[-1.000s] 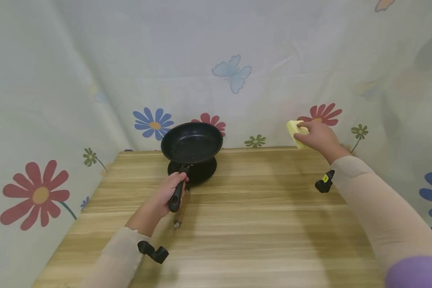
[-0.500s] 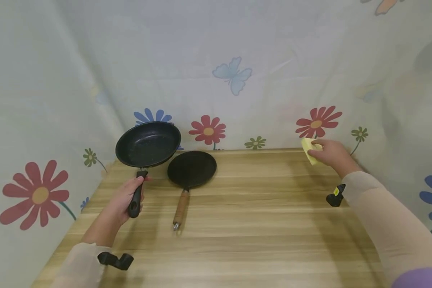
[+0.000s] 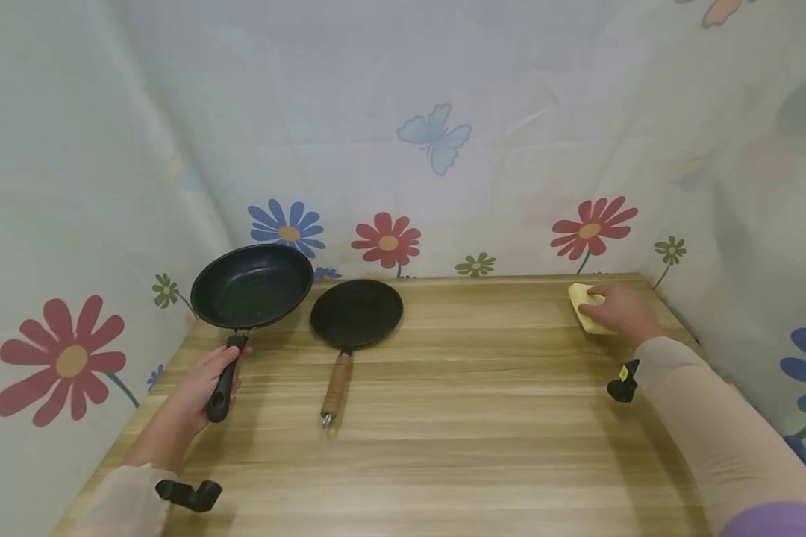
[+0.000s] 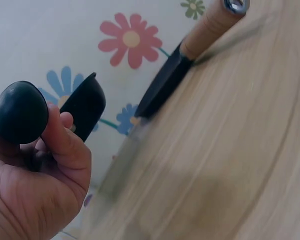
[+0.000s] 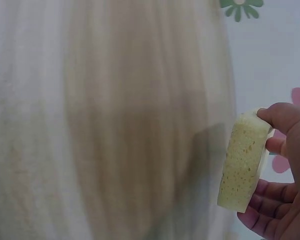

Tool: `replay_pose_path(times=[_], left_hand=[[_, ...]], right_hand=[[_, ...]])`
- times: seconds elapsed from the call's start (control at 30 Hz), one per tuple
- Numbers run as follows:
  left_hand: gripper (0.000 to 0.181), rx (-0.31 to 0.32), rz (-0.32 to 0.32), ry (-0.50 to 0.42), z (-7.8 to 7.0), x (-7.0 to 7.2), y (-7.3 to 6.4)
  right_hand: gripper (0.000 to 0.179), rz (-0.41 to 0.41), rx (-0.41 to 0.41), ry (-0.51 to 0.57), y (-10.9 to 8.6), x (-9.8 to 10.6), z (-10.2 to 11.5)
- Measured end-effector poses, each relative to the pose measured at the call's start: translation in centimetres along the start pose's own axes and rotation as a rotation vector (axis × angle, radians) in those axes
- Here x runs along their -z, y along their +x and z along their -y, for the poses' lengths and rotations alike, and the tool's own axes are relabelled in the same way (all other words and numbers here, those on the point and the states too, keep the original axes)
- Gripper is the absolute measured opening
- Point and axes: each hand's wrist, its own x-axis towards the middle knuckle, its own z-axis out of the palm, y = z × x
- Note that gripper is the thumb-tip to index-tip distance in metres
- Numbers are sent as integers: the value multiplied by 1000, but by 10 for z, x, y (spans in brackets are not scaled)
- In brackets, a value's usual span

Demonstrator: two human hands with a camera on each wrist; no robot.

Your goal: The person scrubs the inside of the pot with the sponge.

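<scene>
My left hand [image 3: 204, 384] grips the black handle of a deep black frying pan [image 3: 251, 287], raised over the left side of the table with its inside facing me. In the left wrist view the end of that handle [image 4: 21, 112] pokes out of the curled fingers. A pale yellow sponge [image 3: 586, 307] is pinched between the thumb and fingers of my right hand [image 3: 621, 313], low over the back right of the table. The right wrist view shows the porous side of the sponge [image 5: 242, 165].
A flat black griddle pan [image 3: 357, 313] with a wooden handle [image 3: 336, 386] lies on the wood-grain table [image 3: 470, 418], just right of the raised pan. A flower-printed curtain [image 3: 510, 171] hangs behind the table's back edge and along both sides.
My left hand has carried the frying pan left and down, uncovering the flat griddle pan behind it. My right hand has brought the sponge rightward and lower toward the table.
</scene>
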Motion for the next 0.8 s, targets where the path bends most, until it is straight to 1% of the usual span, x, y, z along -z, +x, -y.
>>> replay_pose_path(times=[0.13,0.27,0.37,0.47,0.57,0.6,0.7,0.8], left_hand=[[24,27,6,9,8,13,-1],[24,46,9,20,13,24,0],[25,53,24,12,17,30,2],[26,55,44,1,20,35,5],[27,73,50,-10,26,39,6],[28,81,58,-15,28,40,6],[32,101,57,-23,35,43,6],[33,104,52,8,39,45,5]], right_hand=[[66,14,-20,-12,1,-10,-2],[69,30,-40,-16,0,-16,-3],[69,15,-36,-23,1,-20,-5],[69,6,-25,-42,1,-22,-3],[71,32,-25,-76,1,-23,2],[71,45,-27,-90,0,-24,3],[73,88,-42,-121,-2,-26,7],[74,111,-66,-120,-3,-28,9]])
